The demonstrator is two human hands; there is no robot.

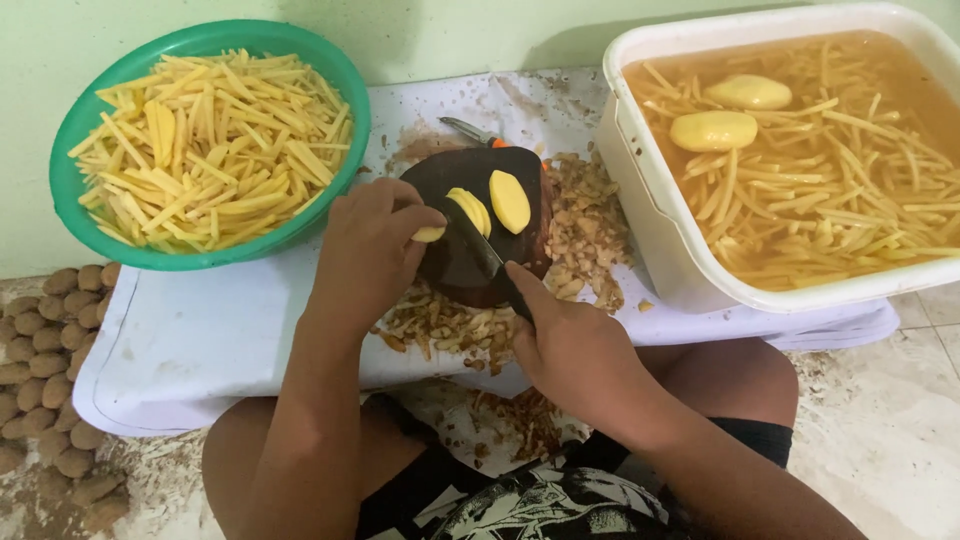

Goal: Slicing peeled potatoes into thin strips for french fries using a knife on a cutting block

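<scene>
Both forearms reach forward over a white sheet (pixel 200 340) on the floor. The left hand (pixel 365 250) pinches a peeled potato (pixel 432 233) on the dark cutting board (pixel 455 265); the right hand (pixel 570 345) grips a knife (pixel 478 245) slicing it.

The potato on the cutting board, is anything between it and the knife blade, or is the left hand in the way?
Nothing visible blocks it. The knife rests against the potato on the cutting board; the left hand holds the potato's other end, beside the blade.
</scene>
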